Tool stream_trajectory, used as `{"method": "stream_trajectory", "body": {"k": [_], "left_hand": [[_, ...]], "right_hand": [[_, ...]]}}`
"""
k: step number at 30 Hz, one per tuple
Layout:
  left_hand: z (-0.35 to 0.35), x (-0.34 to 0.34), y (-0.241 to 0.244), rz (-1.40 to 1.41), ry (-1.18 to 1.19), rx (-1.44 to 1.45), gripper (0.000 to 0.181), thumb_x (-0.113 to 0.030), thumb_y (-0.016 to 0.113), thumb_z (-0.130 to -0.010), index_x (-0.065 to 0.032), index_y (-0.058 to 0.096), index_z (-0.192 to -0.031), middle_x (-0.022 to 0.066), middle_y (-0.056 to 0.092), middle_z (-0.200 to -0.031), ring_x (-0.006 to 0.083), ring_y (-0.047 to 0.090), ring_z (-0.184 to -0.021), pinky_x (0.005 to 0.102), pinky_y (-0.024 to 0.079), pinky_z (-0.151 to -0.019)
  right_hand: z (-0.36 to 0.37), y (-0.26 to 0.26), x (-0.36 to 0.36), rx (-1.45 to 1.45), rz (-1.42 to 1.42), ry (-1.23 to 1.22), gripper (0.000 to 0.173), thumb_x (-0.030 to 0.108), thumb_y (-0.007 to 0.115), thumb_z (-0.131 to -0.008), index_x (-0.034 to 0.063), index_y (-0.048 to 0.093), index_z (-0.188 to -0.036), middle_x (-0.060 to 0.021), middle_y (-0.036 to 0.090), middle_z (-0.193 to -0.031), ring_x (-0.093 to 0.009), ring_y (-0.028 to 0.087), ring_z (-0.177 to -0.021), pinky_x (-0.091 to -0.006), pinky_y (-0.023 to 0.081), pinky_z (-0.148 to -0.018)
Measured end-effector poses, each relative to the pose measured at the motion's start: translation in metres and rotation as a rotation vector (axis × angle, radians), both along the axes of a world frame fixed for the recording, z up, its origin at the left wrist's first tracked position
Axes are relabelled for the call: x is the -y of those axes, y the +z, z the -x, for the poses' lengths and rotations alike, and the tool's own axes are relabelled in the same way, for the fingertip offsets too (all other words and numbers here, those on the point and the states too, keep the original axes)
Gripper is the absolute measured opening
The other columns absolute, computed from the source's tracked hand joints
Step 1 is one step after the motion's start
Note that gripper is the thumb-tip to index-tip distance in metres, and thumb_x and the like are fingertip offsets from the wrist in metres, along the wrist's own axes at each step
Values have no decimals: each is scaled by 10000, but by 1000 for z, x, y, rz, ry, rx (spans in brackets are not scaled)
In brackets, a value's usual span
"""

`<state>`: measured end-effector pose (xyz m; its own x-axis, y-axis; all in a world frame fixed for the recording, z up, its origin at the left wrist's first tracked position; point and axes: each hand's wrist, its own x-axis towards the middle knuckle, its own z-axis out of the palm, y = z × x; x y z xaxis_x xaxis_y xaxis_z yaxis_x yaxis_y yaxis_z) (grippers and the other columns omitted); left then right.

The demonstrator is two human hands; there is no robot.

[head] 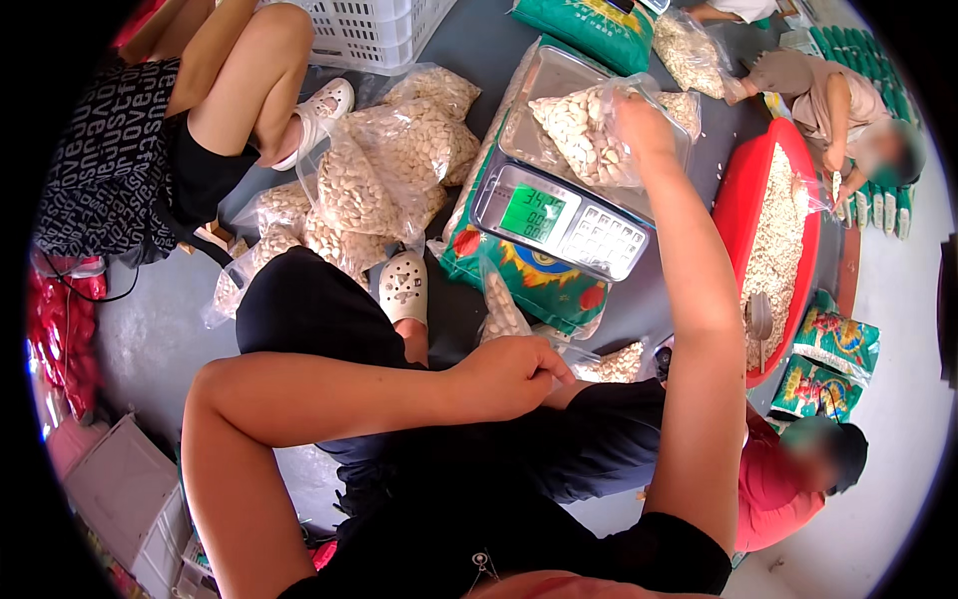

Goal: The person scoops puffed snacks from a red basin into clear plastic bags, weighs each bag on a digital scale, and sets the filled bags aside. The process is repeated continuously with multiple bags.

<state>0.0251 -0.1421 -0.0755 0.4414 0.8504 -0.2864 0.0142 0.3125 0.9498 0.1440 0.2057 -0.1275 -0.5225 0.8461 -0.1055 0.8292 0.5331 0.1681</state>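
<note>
My right hand (641, 129) grips the top of a clear plastic bag of pale seeds, likely pumpkin seeds (580, 127). That bag is over the metal pan of a digital scale (561, 217), whose display glows green with digits. Beneath the scale lies a green printed sack (550, 288). Across my lap, my left hand (509, 378) rests by my knee with its fingers curled. Whether it pinches anything is hidden. Just beyond it are a partly filled seed bag (503, 303) and another bag of seeds (617, 363) on the floor.
Filled seed bags (404, 142) are heaped at left, beside a seated person's leg (239, 82). A white plastic crate (359, 34) stands behind. At right, a red tub (797, 262) of seeds holds a metal scoop (761, 326); other people sit around it. Green packs (834, 344) lie beyond.
</note>
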Motion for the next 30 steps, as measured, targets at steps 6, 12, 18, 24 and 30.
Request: {"method": "stream_trajectory", "body": {"k": [6, 12, 18, 24, 30], "left_hand": [[2, -2, 5, 47, -30, -36, 218, -90, 520, -803, -50, 684, -942, 111, 635, -899, 245, 628, -862, 330, 488, -775], [-4, -1, -7, -95, 33, -99, 251, -44, 510, -792, -62, 688, -967, 88, 608, -832, 193, 615, -815, 302, 483, -716], [3, 3, -2, -31, 103, -67, 234, -30, 504, -800, -39, 669, -965, 85, 628, -865, 158, 602, -796, 282, 474, -708], [4, 6, 0, -6, 132, -36, 139, -18, 491, -816, -20, 602, -900, 86, 622, -849, 144, 596, -773, 268, 472, -694], [-8, 20, -1, -282, -44, -218, 83, -34, 519, -796, -86, 564, -842, 78, 594, -796, 250, 605, -741, 338, 477, -654]], "right_hand": [[-13, 9, -5, -358, 4, -131, 325, 297, 599, -808, 151, 599, -1099, -193, 654, -945, -351, 623, -925, -439, 489, -791], [-48, 45, 7, -995, 351, -415, 311, 271, 638, -804, 59, 598, -1028, -81, 621, -780, -167, 604, -659, -302, 463, -538], [-69, 98, 112, -1398, 987, -571, 95, 149, 578, -867, 98, 542, -938, -25, 538, -708, -81, 501, -489, -200, 310, -317], [-93, 56, 248, -928, 1513, -702, 119, 170, 582, -859, 89, 533, -932, -23, 516, -652, -86, 461, -453, -208, 315, -329], [-78, -5, 296, -650, 1819, -794, 208, 267, 561, -846, 102, 564, -973, -42, 526, -611, -85, 414, -421, -249, 254, -327]]}}
